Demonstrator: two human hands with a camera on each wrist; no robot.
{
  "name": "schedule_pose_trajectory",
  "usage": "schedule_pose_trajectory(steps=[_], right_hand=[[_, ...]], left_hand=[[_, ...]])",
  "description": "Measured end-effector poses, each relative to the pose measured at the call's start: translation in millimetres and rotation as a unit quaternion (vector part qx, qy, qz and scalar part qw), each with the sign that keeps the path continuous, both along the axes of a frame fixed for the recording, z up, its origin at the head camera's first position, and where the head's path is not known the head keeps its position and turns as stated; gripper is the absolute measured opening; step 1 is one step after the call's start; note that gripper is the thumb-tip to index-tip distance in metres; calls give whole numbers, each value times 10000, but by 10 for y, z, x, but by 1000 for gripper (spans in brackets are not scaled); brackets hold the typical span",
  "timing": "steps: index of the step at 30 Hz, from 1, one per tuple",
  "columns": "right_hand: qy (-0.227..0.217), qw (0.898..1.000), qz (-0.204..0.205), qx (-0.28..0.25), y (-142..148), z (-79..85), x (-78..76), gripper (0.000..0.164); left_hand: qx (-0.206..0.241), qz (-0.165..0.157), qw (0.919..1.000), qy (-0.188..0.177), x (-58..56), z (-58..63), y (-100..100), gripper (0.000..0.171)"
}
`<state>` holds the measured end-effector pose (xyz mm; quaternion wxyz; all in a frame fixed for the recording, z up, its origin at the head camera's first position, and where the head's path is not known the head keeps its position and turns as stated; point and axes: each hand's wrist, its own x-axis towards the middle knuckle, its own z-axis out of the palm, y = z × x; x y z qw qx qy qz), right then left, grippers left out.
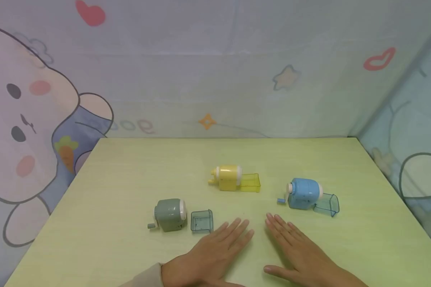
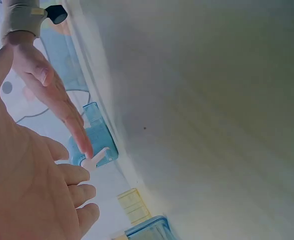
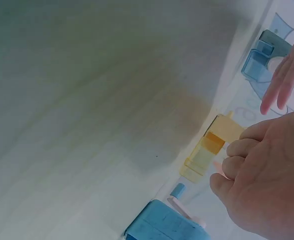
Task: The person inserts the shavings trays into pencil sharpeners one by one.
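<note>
My left hand (image 1: 215, 249) is low over the front of the table, fingers straight and palm down, holding nothing. Opposite it, my right hand (image 1: 299, 251) has straight fingers and a thumb spread apart, also holding nothing. Nearest the left hand are a clear shavings drawer (image 1: 202, 221) and, left of that, the grey-green crank pencil sharpener (image 1: 170, 215), a small gap between them. Beyond the right fingertips stands a blue crank pencil sharpener (image 1: 303, 193), its clear blue drawer (image 1: 327, 204) at its right side. A yellow crank pencil sharpener (image 1: 228, 177) is farther back, with a yellow drawer (image 1: 250, 182) at its right.
The pale yellow-green table (image 1: 129, 171) reaches back to a printed cloth (image 1: 186, 79) with hearts and a star. More printed cloth (image 1: 416, 119) hangs along the right side, and a cartoon figure shows at left.
</note>
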<state>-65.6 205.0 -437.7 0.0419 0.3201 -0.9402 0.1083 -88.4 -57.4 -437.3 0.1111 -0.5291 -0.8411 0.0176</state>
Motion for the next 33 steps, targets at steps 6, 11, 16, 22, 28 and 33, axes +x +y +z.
schedule_pose_trajectory(steps=[6,11,16,22,28,33], right_hand=[[-31,10000,9,-47,-15,13,0,88],[-142,9998,4,-172,-46,43,-14,85],[-115,9991,95,-398,-89,71,-40,82],[-341,9968,216,-692,-149,75,-100,79],[-654,9936,245,-882,-192,47,-169,74],[-730,9927,314,-909,-221,28,-223,74]], left_hand=[[77,32,9998,-187,4,28,-1,105],[80,95,9994,-337,10,74,-9,104],[178,301,9961,-812,-19,158,-49,103],[169,767,9919,-1003,-155,280,-232,105],[273,1135,9892,-891,-271,401,-472,101],[401,1247,9869,-942,-323,467,-623,96]])
